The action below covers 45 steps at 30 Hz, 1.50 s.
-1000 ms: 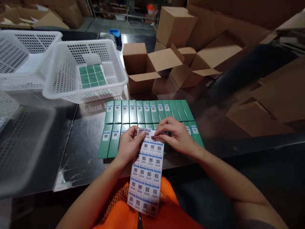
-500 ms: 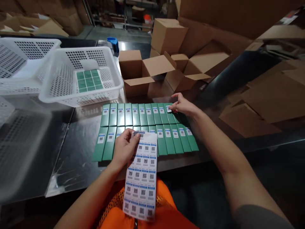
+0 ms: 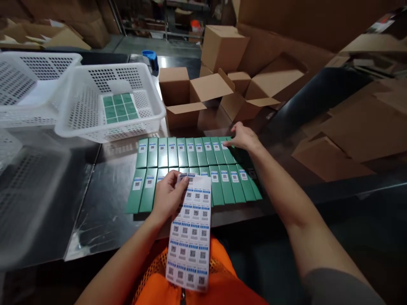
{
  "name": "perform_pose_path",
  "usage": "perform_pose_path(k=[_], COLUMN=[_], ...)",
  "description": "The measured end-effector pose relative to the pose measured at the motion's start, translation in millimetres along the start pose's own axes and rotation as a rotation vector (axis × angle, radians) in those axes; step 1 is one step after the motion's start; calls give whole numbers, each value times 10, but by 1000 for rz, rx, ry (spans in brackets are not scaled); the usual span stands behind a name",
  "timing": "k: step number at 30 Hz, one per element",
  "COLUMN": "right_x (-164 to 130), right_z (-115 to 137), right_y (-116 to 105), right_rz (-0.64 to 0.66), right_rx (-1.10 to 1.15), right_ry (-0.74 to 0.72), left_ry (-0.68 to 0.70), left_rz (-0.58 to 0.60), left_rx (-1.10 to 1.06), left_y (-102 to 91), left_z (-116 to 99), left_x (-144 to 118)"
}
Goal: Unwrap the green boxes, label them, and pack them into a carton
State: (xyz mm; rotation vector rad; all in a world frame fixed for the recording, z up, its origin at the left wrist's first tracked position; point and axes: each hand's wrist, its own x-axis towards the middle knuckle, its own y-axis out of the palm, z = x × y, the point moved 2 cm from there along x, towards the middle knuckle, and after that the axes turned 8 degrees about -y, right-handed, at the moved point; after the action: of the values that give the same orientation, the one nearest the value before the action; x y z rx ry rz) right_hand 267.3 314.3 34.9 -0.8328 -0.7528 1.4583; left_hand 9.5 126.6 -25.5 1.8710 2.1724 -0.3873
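Head view showed the left hand [image 3: 167, 197] gripping a sticker sheet [image 3: 191, 231] at six o'clock, while the right hand [image 3: 243, 137], fingers loosely spread, pressed on green boxes [image 3: 190, 163] at one o'clock.

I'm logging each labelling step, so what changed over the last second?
The right hand left the sticker sheet, reached out to the far row of green boxes and now lies pressed flat on a box near that row's right end. The left hand still holds the sheet's top edge. The boxes, the white basket and the cartons have not shifted.
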Motion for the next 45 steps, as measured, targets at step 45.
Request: perform_pose_path(k=[45], right_x=[-11], right_z=[-131], right_y=[-274], right_rz=[-24], right_rx=[-29], right_ry=[-43], left_ry=[60], left_rz=[-12], left_rx=[32], left_y=[28], left_z=[-33], left_x=[-28])
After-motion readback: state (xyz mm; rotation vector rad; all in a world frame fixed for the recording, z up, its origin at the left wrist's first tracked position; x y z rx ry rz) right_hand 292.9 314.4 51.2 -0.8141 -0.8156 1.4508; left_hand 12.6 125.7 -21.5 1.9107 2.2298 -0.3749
